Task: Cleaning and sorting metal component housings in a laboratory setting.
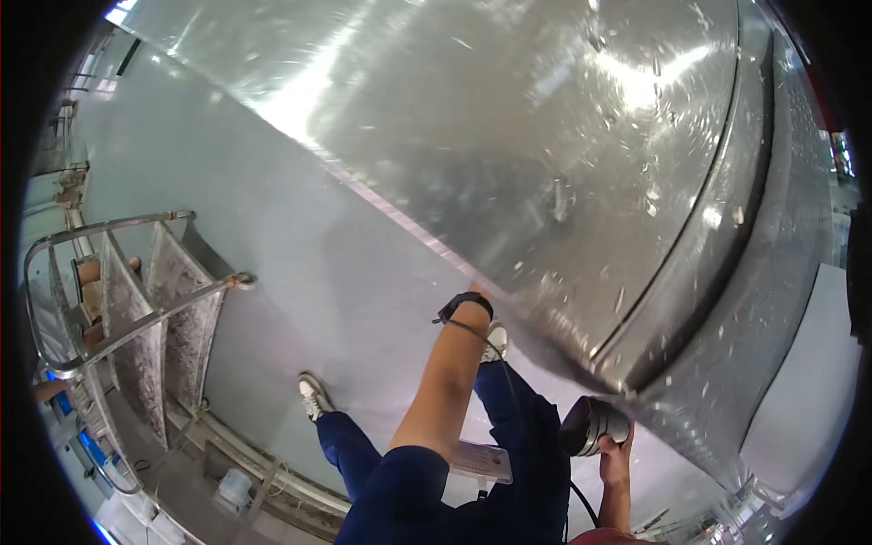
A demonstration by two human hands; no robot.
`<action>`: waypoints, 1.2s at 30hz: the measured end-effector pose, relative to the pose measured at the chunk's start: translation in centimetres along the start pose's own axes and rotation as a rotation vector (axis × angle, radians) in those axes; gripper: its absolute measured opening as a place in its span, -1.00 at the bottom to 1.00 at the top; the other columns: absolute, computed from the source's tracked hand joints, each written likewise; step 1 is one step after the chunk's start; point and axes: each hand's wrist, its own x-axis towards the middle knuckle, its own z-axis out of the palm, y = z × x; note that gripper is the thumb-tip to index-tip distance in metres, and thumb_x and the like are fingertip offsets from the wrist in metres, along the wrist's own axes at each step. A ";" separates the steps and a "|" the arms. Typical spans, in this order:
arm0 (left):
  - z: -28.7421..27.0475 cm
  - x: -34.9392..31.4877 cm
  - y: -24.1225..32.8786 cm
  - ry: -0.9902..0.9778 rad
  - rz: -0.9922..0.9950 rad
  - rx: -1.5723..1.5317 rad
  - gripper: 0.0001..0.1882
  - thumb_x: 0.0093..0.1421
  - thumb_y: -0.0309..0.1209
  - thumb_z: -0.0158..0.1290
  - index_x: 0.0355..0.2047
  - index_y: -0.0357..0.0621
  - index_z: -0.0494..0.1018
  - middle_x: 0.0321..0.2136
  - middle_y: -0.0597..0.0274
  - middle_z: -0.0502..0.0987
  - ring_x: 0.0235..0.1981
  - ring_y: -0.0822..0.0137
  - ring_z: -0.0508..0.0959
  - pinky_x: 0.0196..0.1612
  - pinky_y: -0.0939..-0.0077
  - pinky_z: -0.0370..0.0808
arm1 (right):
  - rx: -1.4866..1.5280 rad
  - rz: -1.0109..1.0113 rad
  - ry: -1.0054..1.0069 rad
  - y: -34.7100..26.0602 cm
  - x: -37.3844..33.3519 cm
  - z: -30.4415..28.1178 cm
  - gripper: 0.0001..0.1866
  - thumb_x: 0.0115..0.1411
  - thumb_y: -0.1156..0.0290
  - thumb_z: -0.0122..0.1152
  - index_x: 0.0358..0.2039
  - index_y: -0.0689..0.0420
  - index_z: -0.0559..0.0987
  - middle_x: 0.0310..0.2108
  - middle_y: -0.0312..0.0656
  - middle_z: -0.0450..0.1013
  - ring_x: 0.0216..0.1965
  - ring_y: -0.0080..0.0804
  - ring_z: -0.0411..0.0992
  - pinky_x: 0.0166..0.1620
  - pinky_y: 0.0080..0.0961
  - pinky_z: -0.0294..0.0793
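My left hand [480, 290] is at the lower edge of a large, shiny, scratched metal panel [509, 136]. A dark band circles that wrist, and a thin cable runs from it. The panel's edge hides most of the hand, so its fingers do not show. Lower right, my right hand [617, 445] is closed around a short metallic cylinder [586, 425] with a dark round end. Its exact kind is unclear. This cylinder is just below the panel's bent corner [618, 377], seemingly apart from it.
A metal step ladder [159, 318] with worn treads stands at the left. Behind it, part of another person's arm [89, 271] shows. A translucent container [234, 489] sits at lower left. A pale flat sheet [799, 391] is on the right. My shoes rest on the grey floor [272, 236].
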 end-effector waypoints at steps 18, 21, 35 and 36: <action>-35.4 -42.2 15.6 -0.317 0.295 -0.129 -0.42 0.38 0.06 -0.09 0.26 0.02 0.24 0.09 0.26 0.48 0.09 0.39 0.44 0.17 0.32 0.35 | 0.115 -0.207 -0.632 -13.4 -18.1 17.1 -0.17 0.13 -0.02 0.26 0.33 0.10 0.24 0.20 -0.20 0.34 0.21 -0.31 0.33 0.28 -0.26 0.29; -44.1 -54.4 19.9 -0.299 0.470 -0.212 -0.39 0.38 0.07 -0.08 0.28 -0.01 0.21 0.14 0.20 0.44 0.16 0.35 0.39 0.23 0.29 0.31 | 0.317 -0.023 -0.808 -15.0 -24.3 21.4 -0.27 0.17 0.01 0.23 0.27 0.11 0.34 0.21 -0.18 0.37 0.20 -0.27 0.36 0.27 -0.18 0.33; -73.3 -105.2 22.2 0.701 1.706 0.872 0.24 -0.23 -0.34 0.43 0.43 0.03 -0.05 0.37 -0.03 0.06 0.39 -0.01 0.10 0.36 0.05 0.16 | -0.391 -0.061 -1.730 -8.3 -74.9 56.1 -0.32 0.34 -0.06 0.03 0.35 0.01 0.24 0.27 -0.17 0.28 0.22 -0.28 0.33 0.22 -0.20 0.34; -75.1 -105.9 20.9 0.739 1.684 0.851 0.24 -0.23 -0.34 0.43 0.43 0.03 -0.05 0.37 -0.03 0.06 0.39 -0.01 0.10 0.36 0.05 0.16 | -0.495 -0.104 -1.777 -6.7 -78.4 57.3 -0.34 0.35 0.03 0.08 0.34 0.09 0.23 0.23 -0.13 0.30 0.17 -0.32 0.37 0.17 -0.27 0.39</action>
